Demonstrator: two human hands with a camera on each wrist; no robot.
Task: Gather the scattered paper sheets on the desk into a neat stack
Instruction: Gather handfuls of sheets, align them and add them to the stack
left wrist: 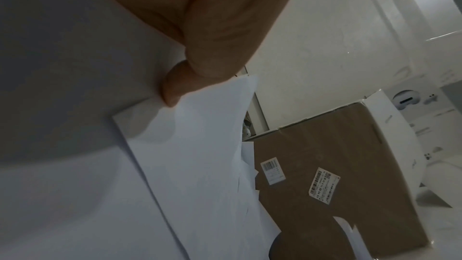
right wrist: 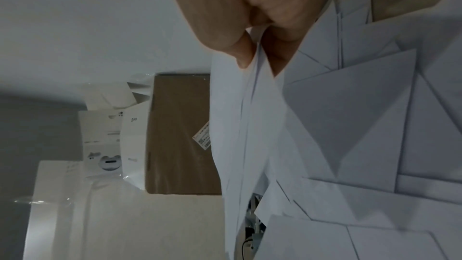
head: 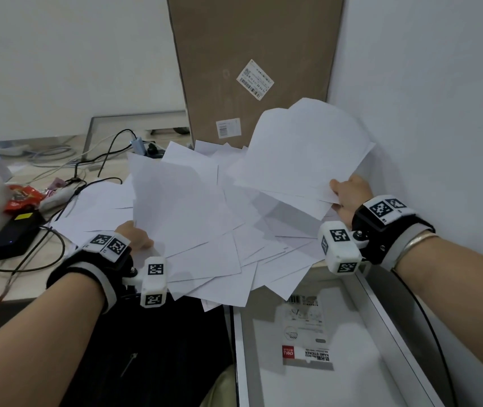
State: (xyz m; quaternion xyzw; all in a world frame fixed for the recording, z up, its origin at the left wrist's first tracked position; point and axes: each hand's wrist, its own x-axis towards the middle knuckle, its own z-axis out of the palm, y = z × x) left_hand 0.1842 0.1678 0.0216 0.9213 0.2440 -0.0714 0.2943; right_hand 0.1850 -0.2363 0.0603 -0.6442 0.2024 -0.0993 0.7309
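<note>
My right hand (head: 349,192) pinches a lifted bundle of sheets (head: 302,148) at right of frame, my left hand (head: 134,236) pinches a raised sheet (head: 181,201) left of centre, and the loose pile (head: 234,259) lies between them.

Head view: bright and even, soft shadows under my lifted paper sheets (head: 302,154); straight lines bend at the edges.
Left wrist view: dim, my left hand (left wrist: 200,17) is close and blurred.
Right wrist view: dim and grey, my right hand (right wrist: 250,7) is out of focus.
</note>
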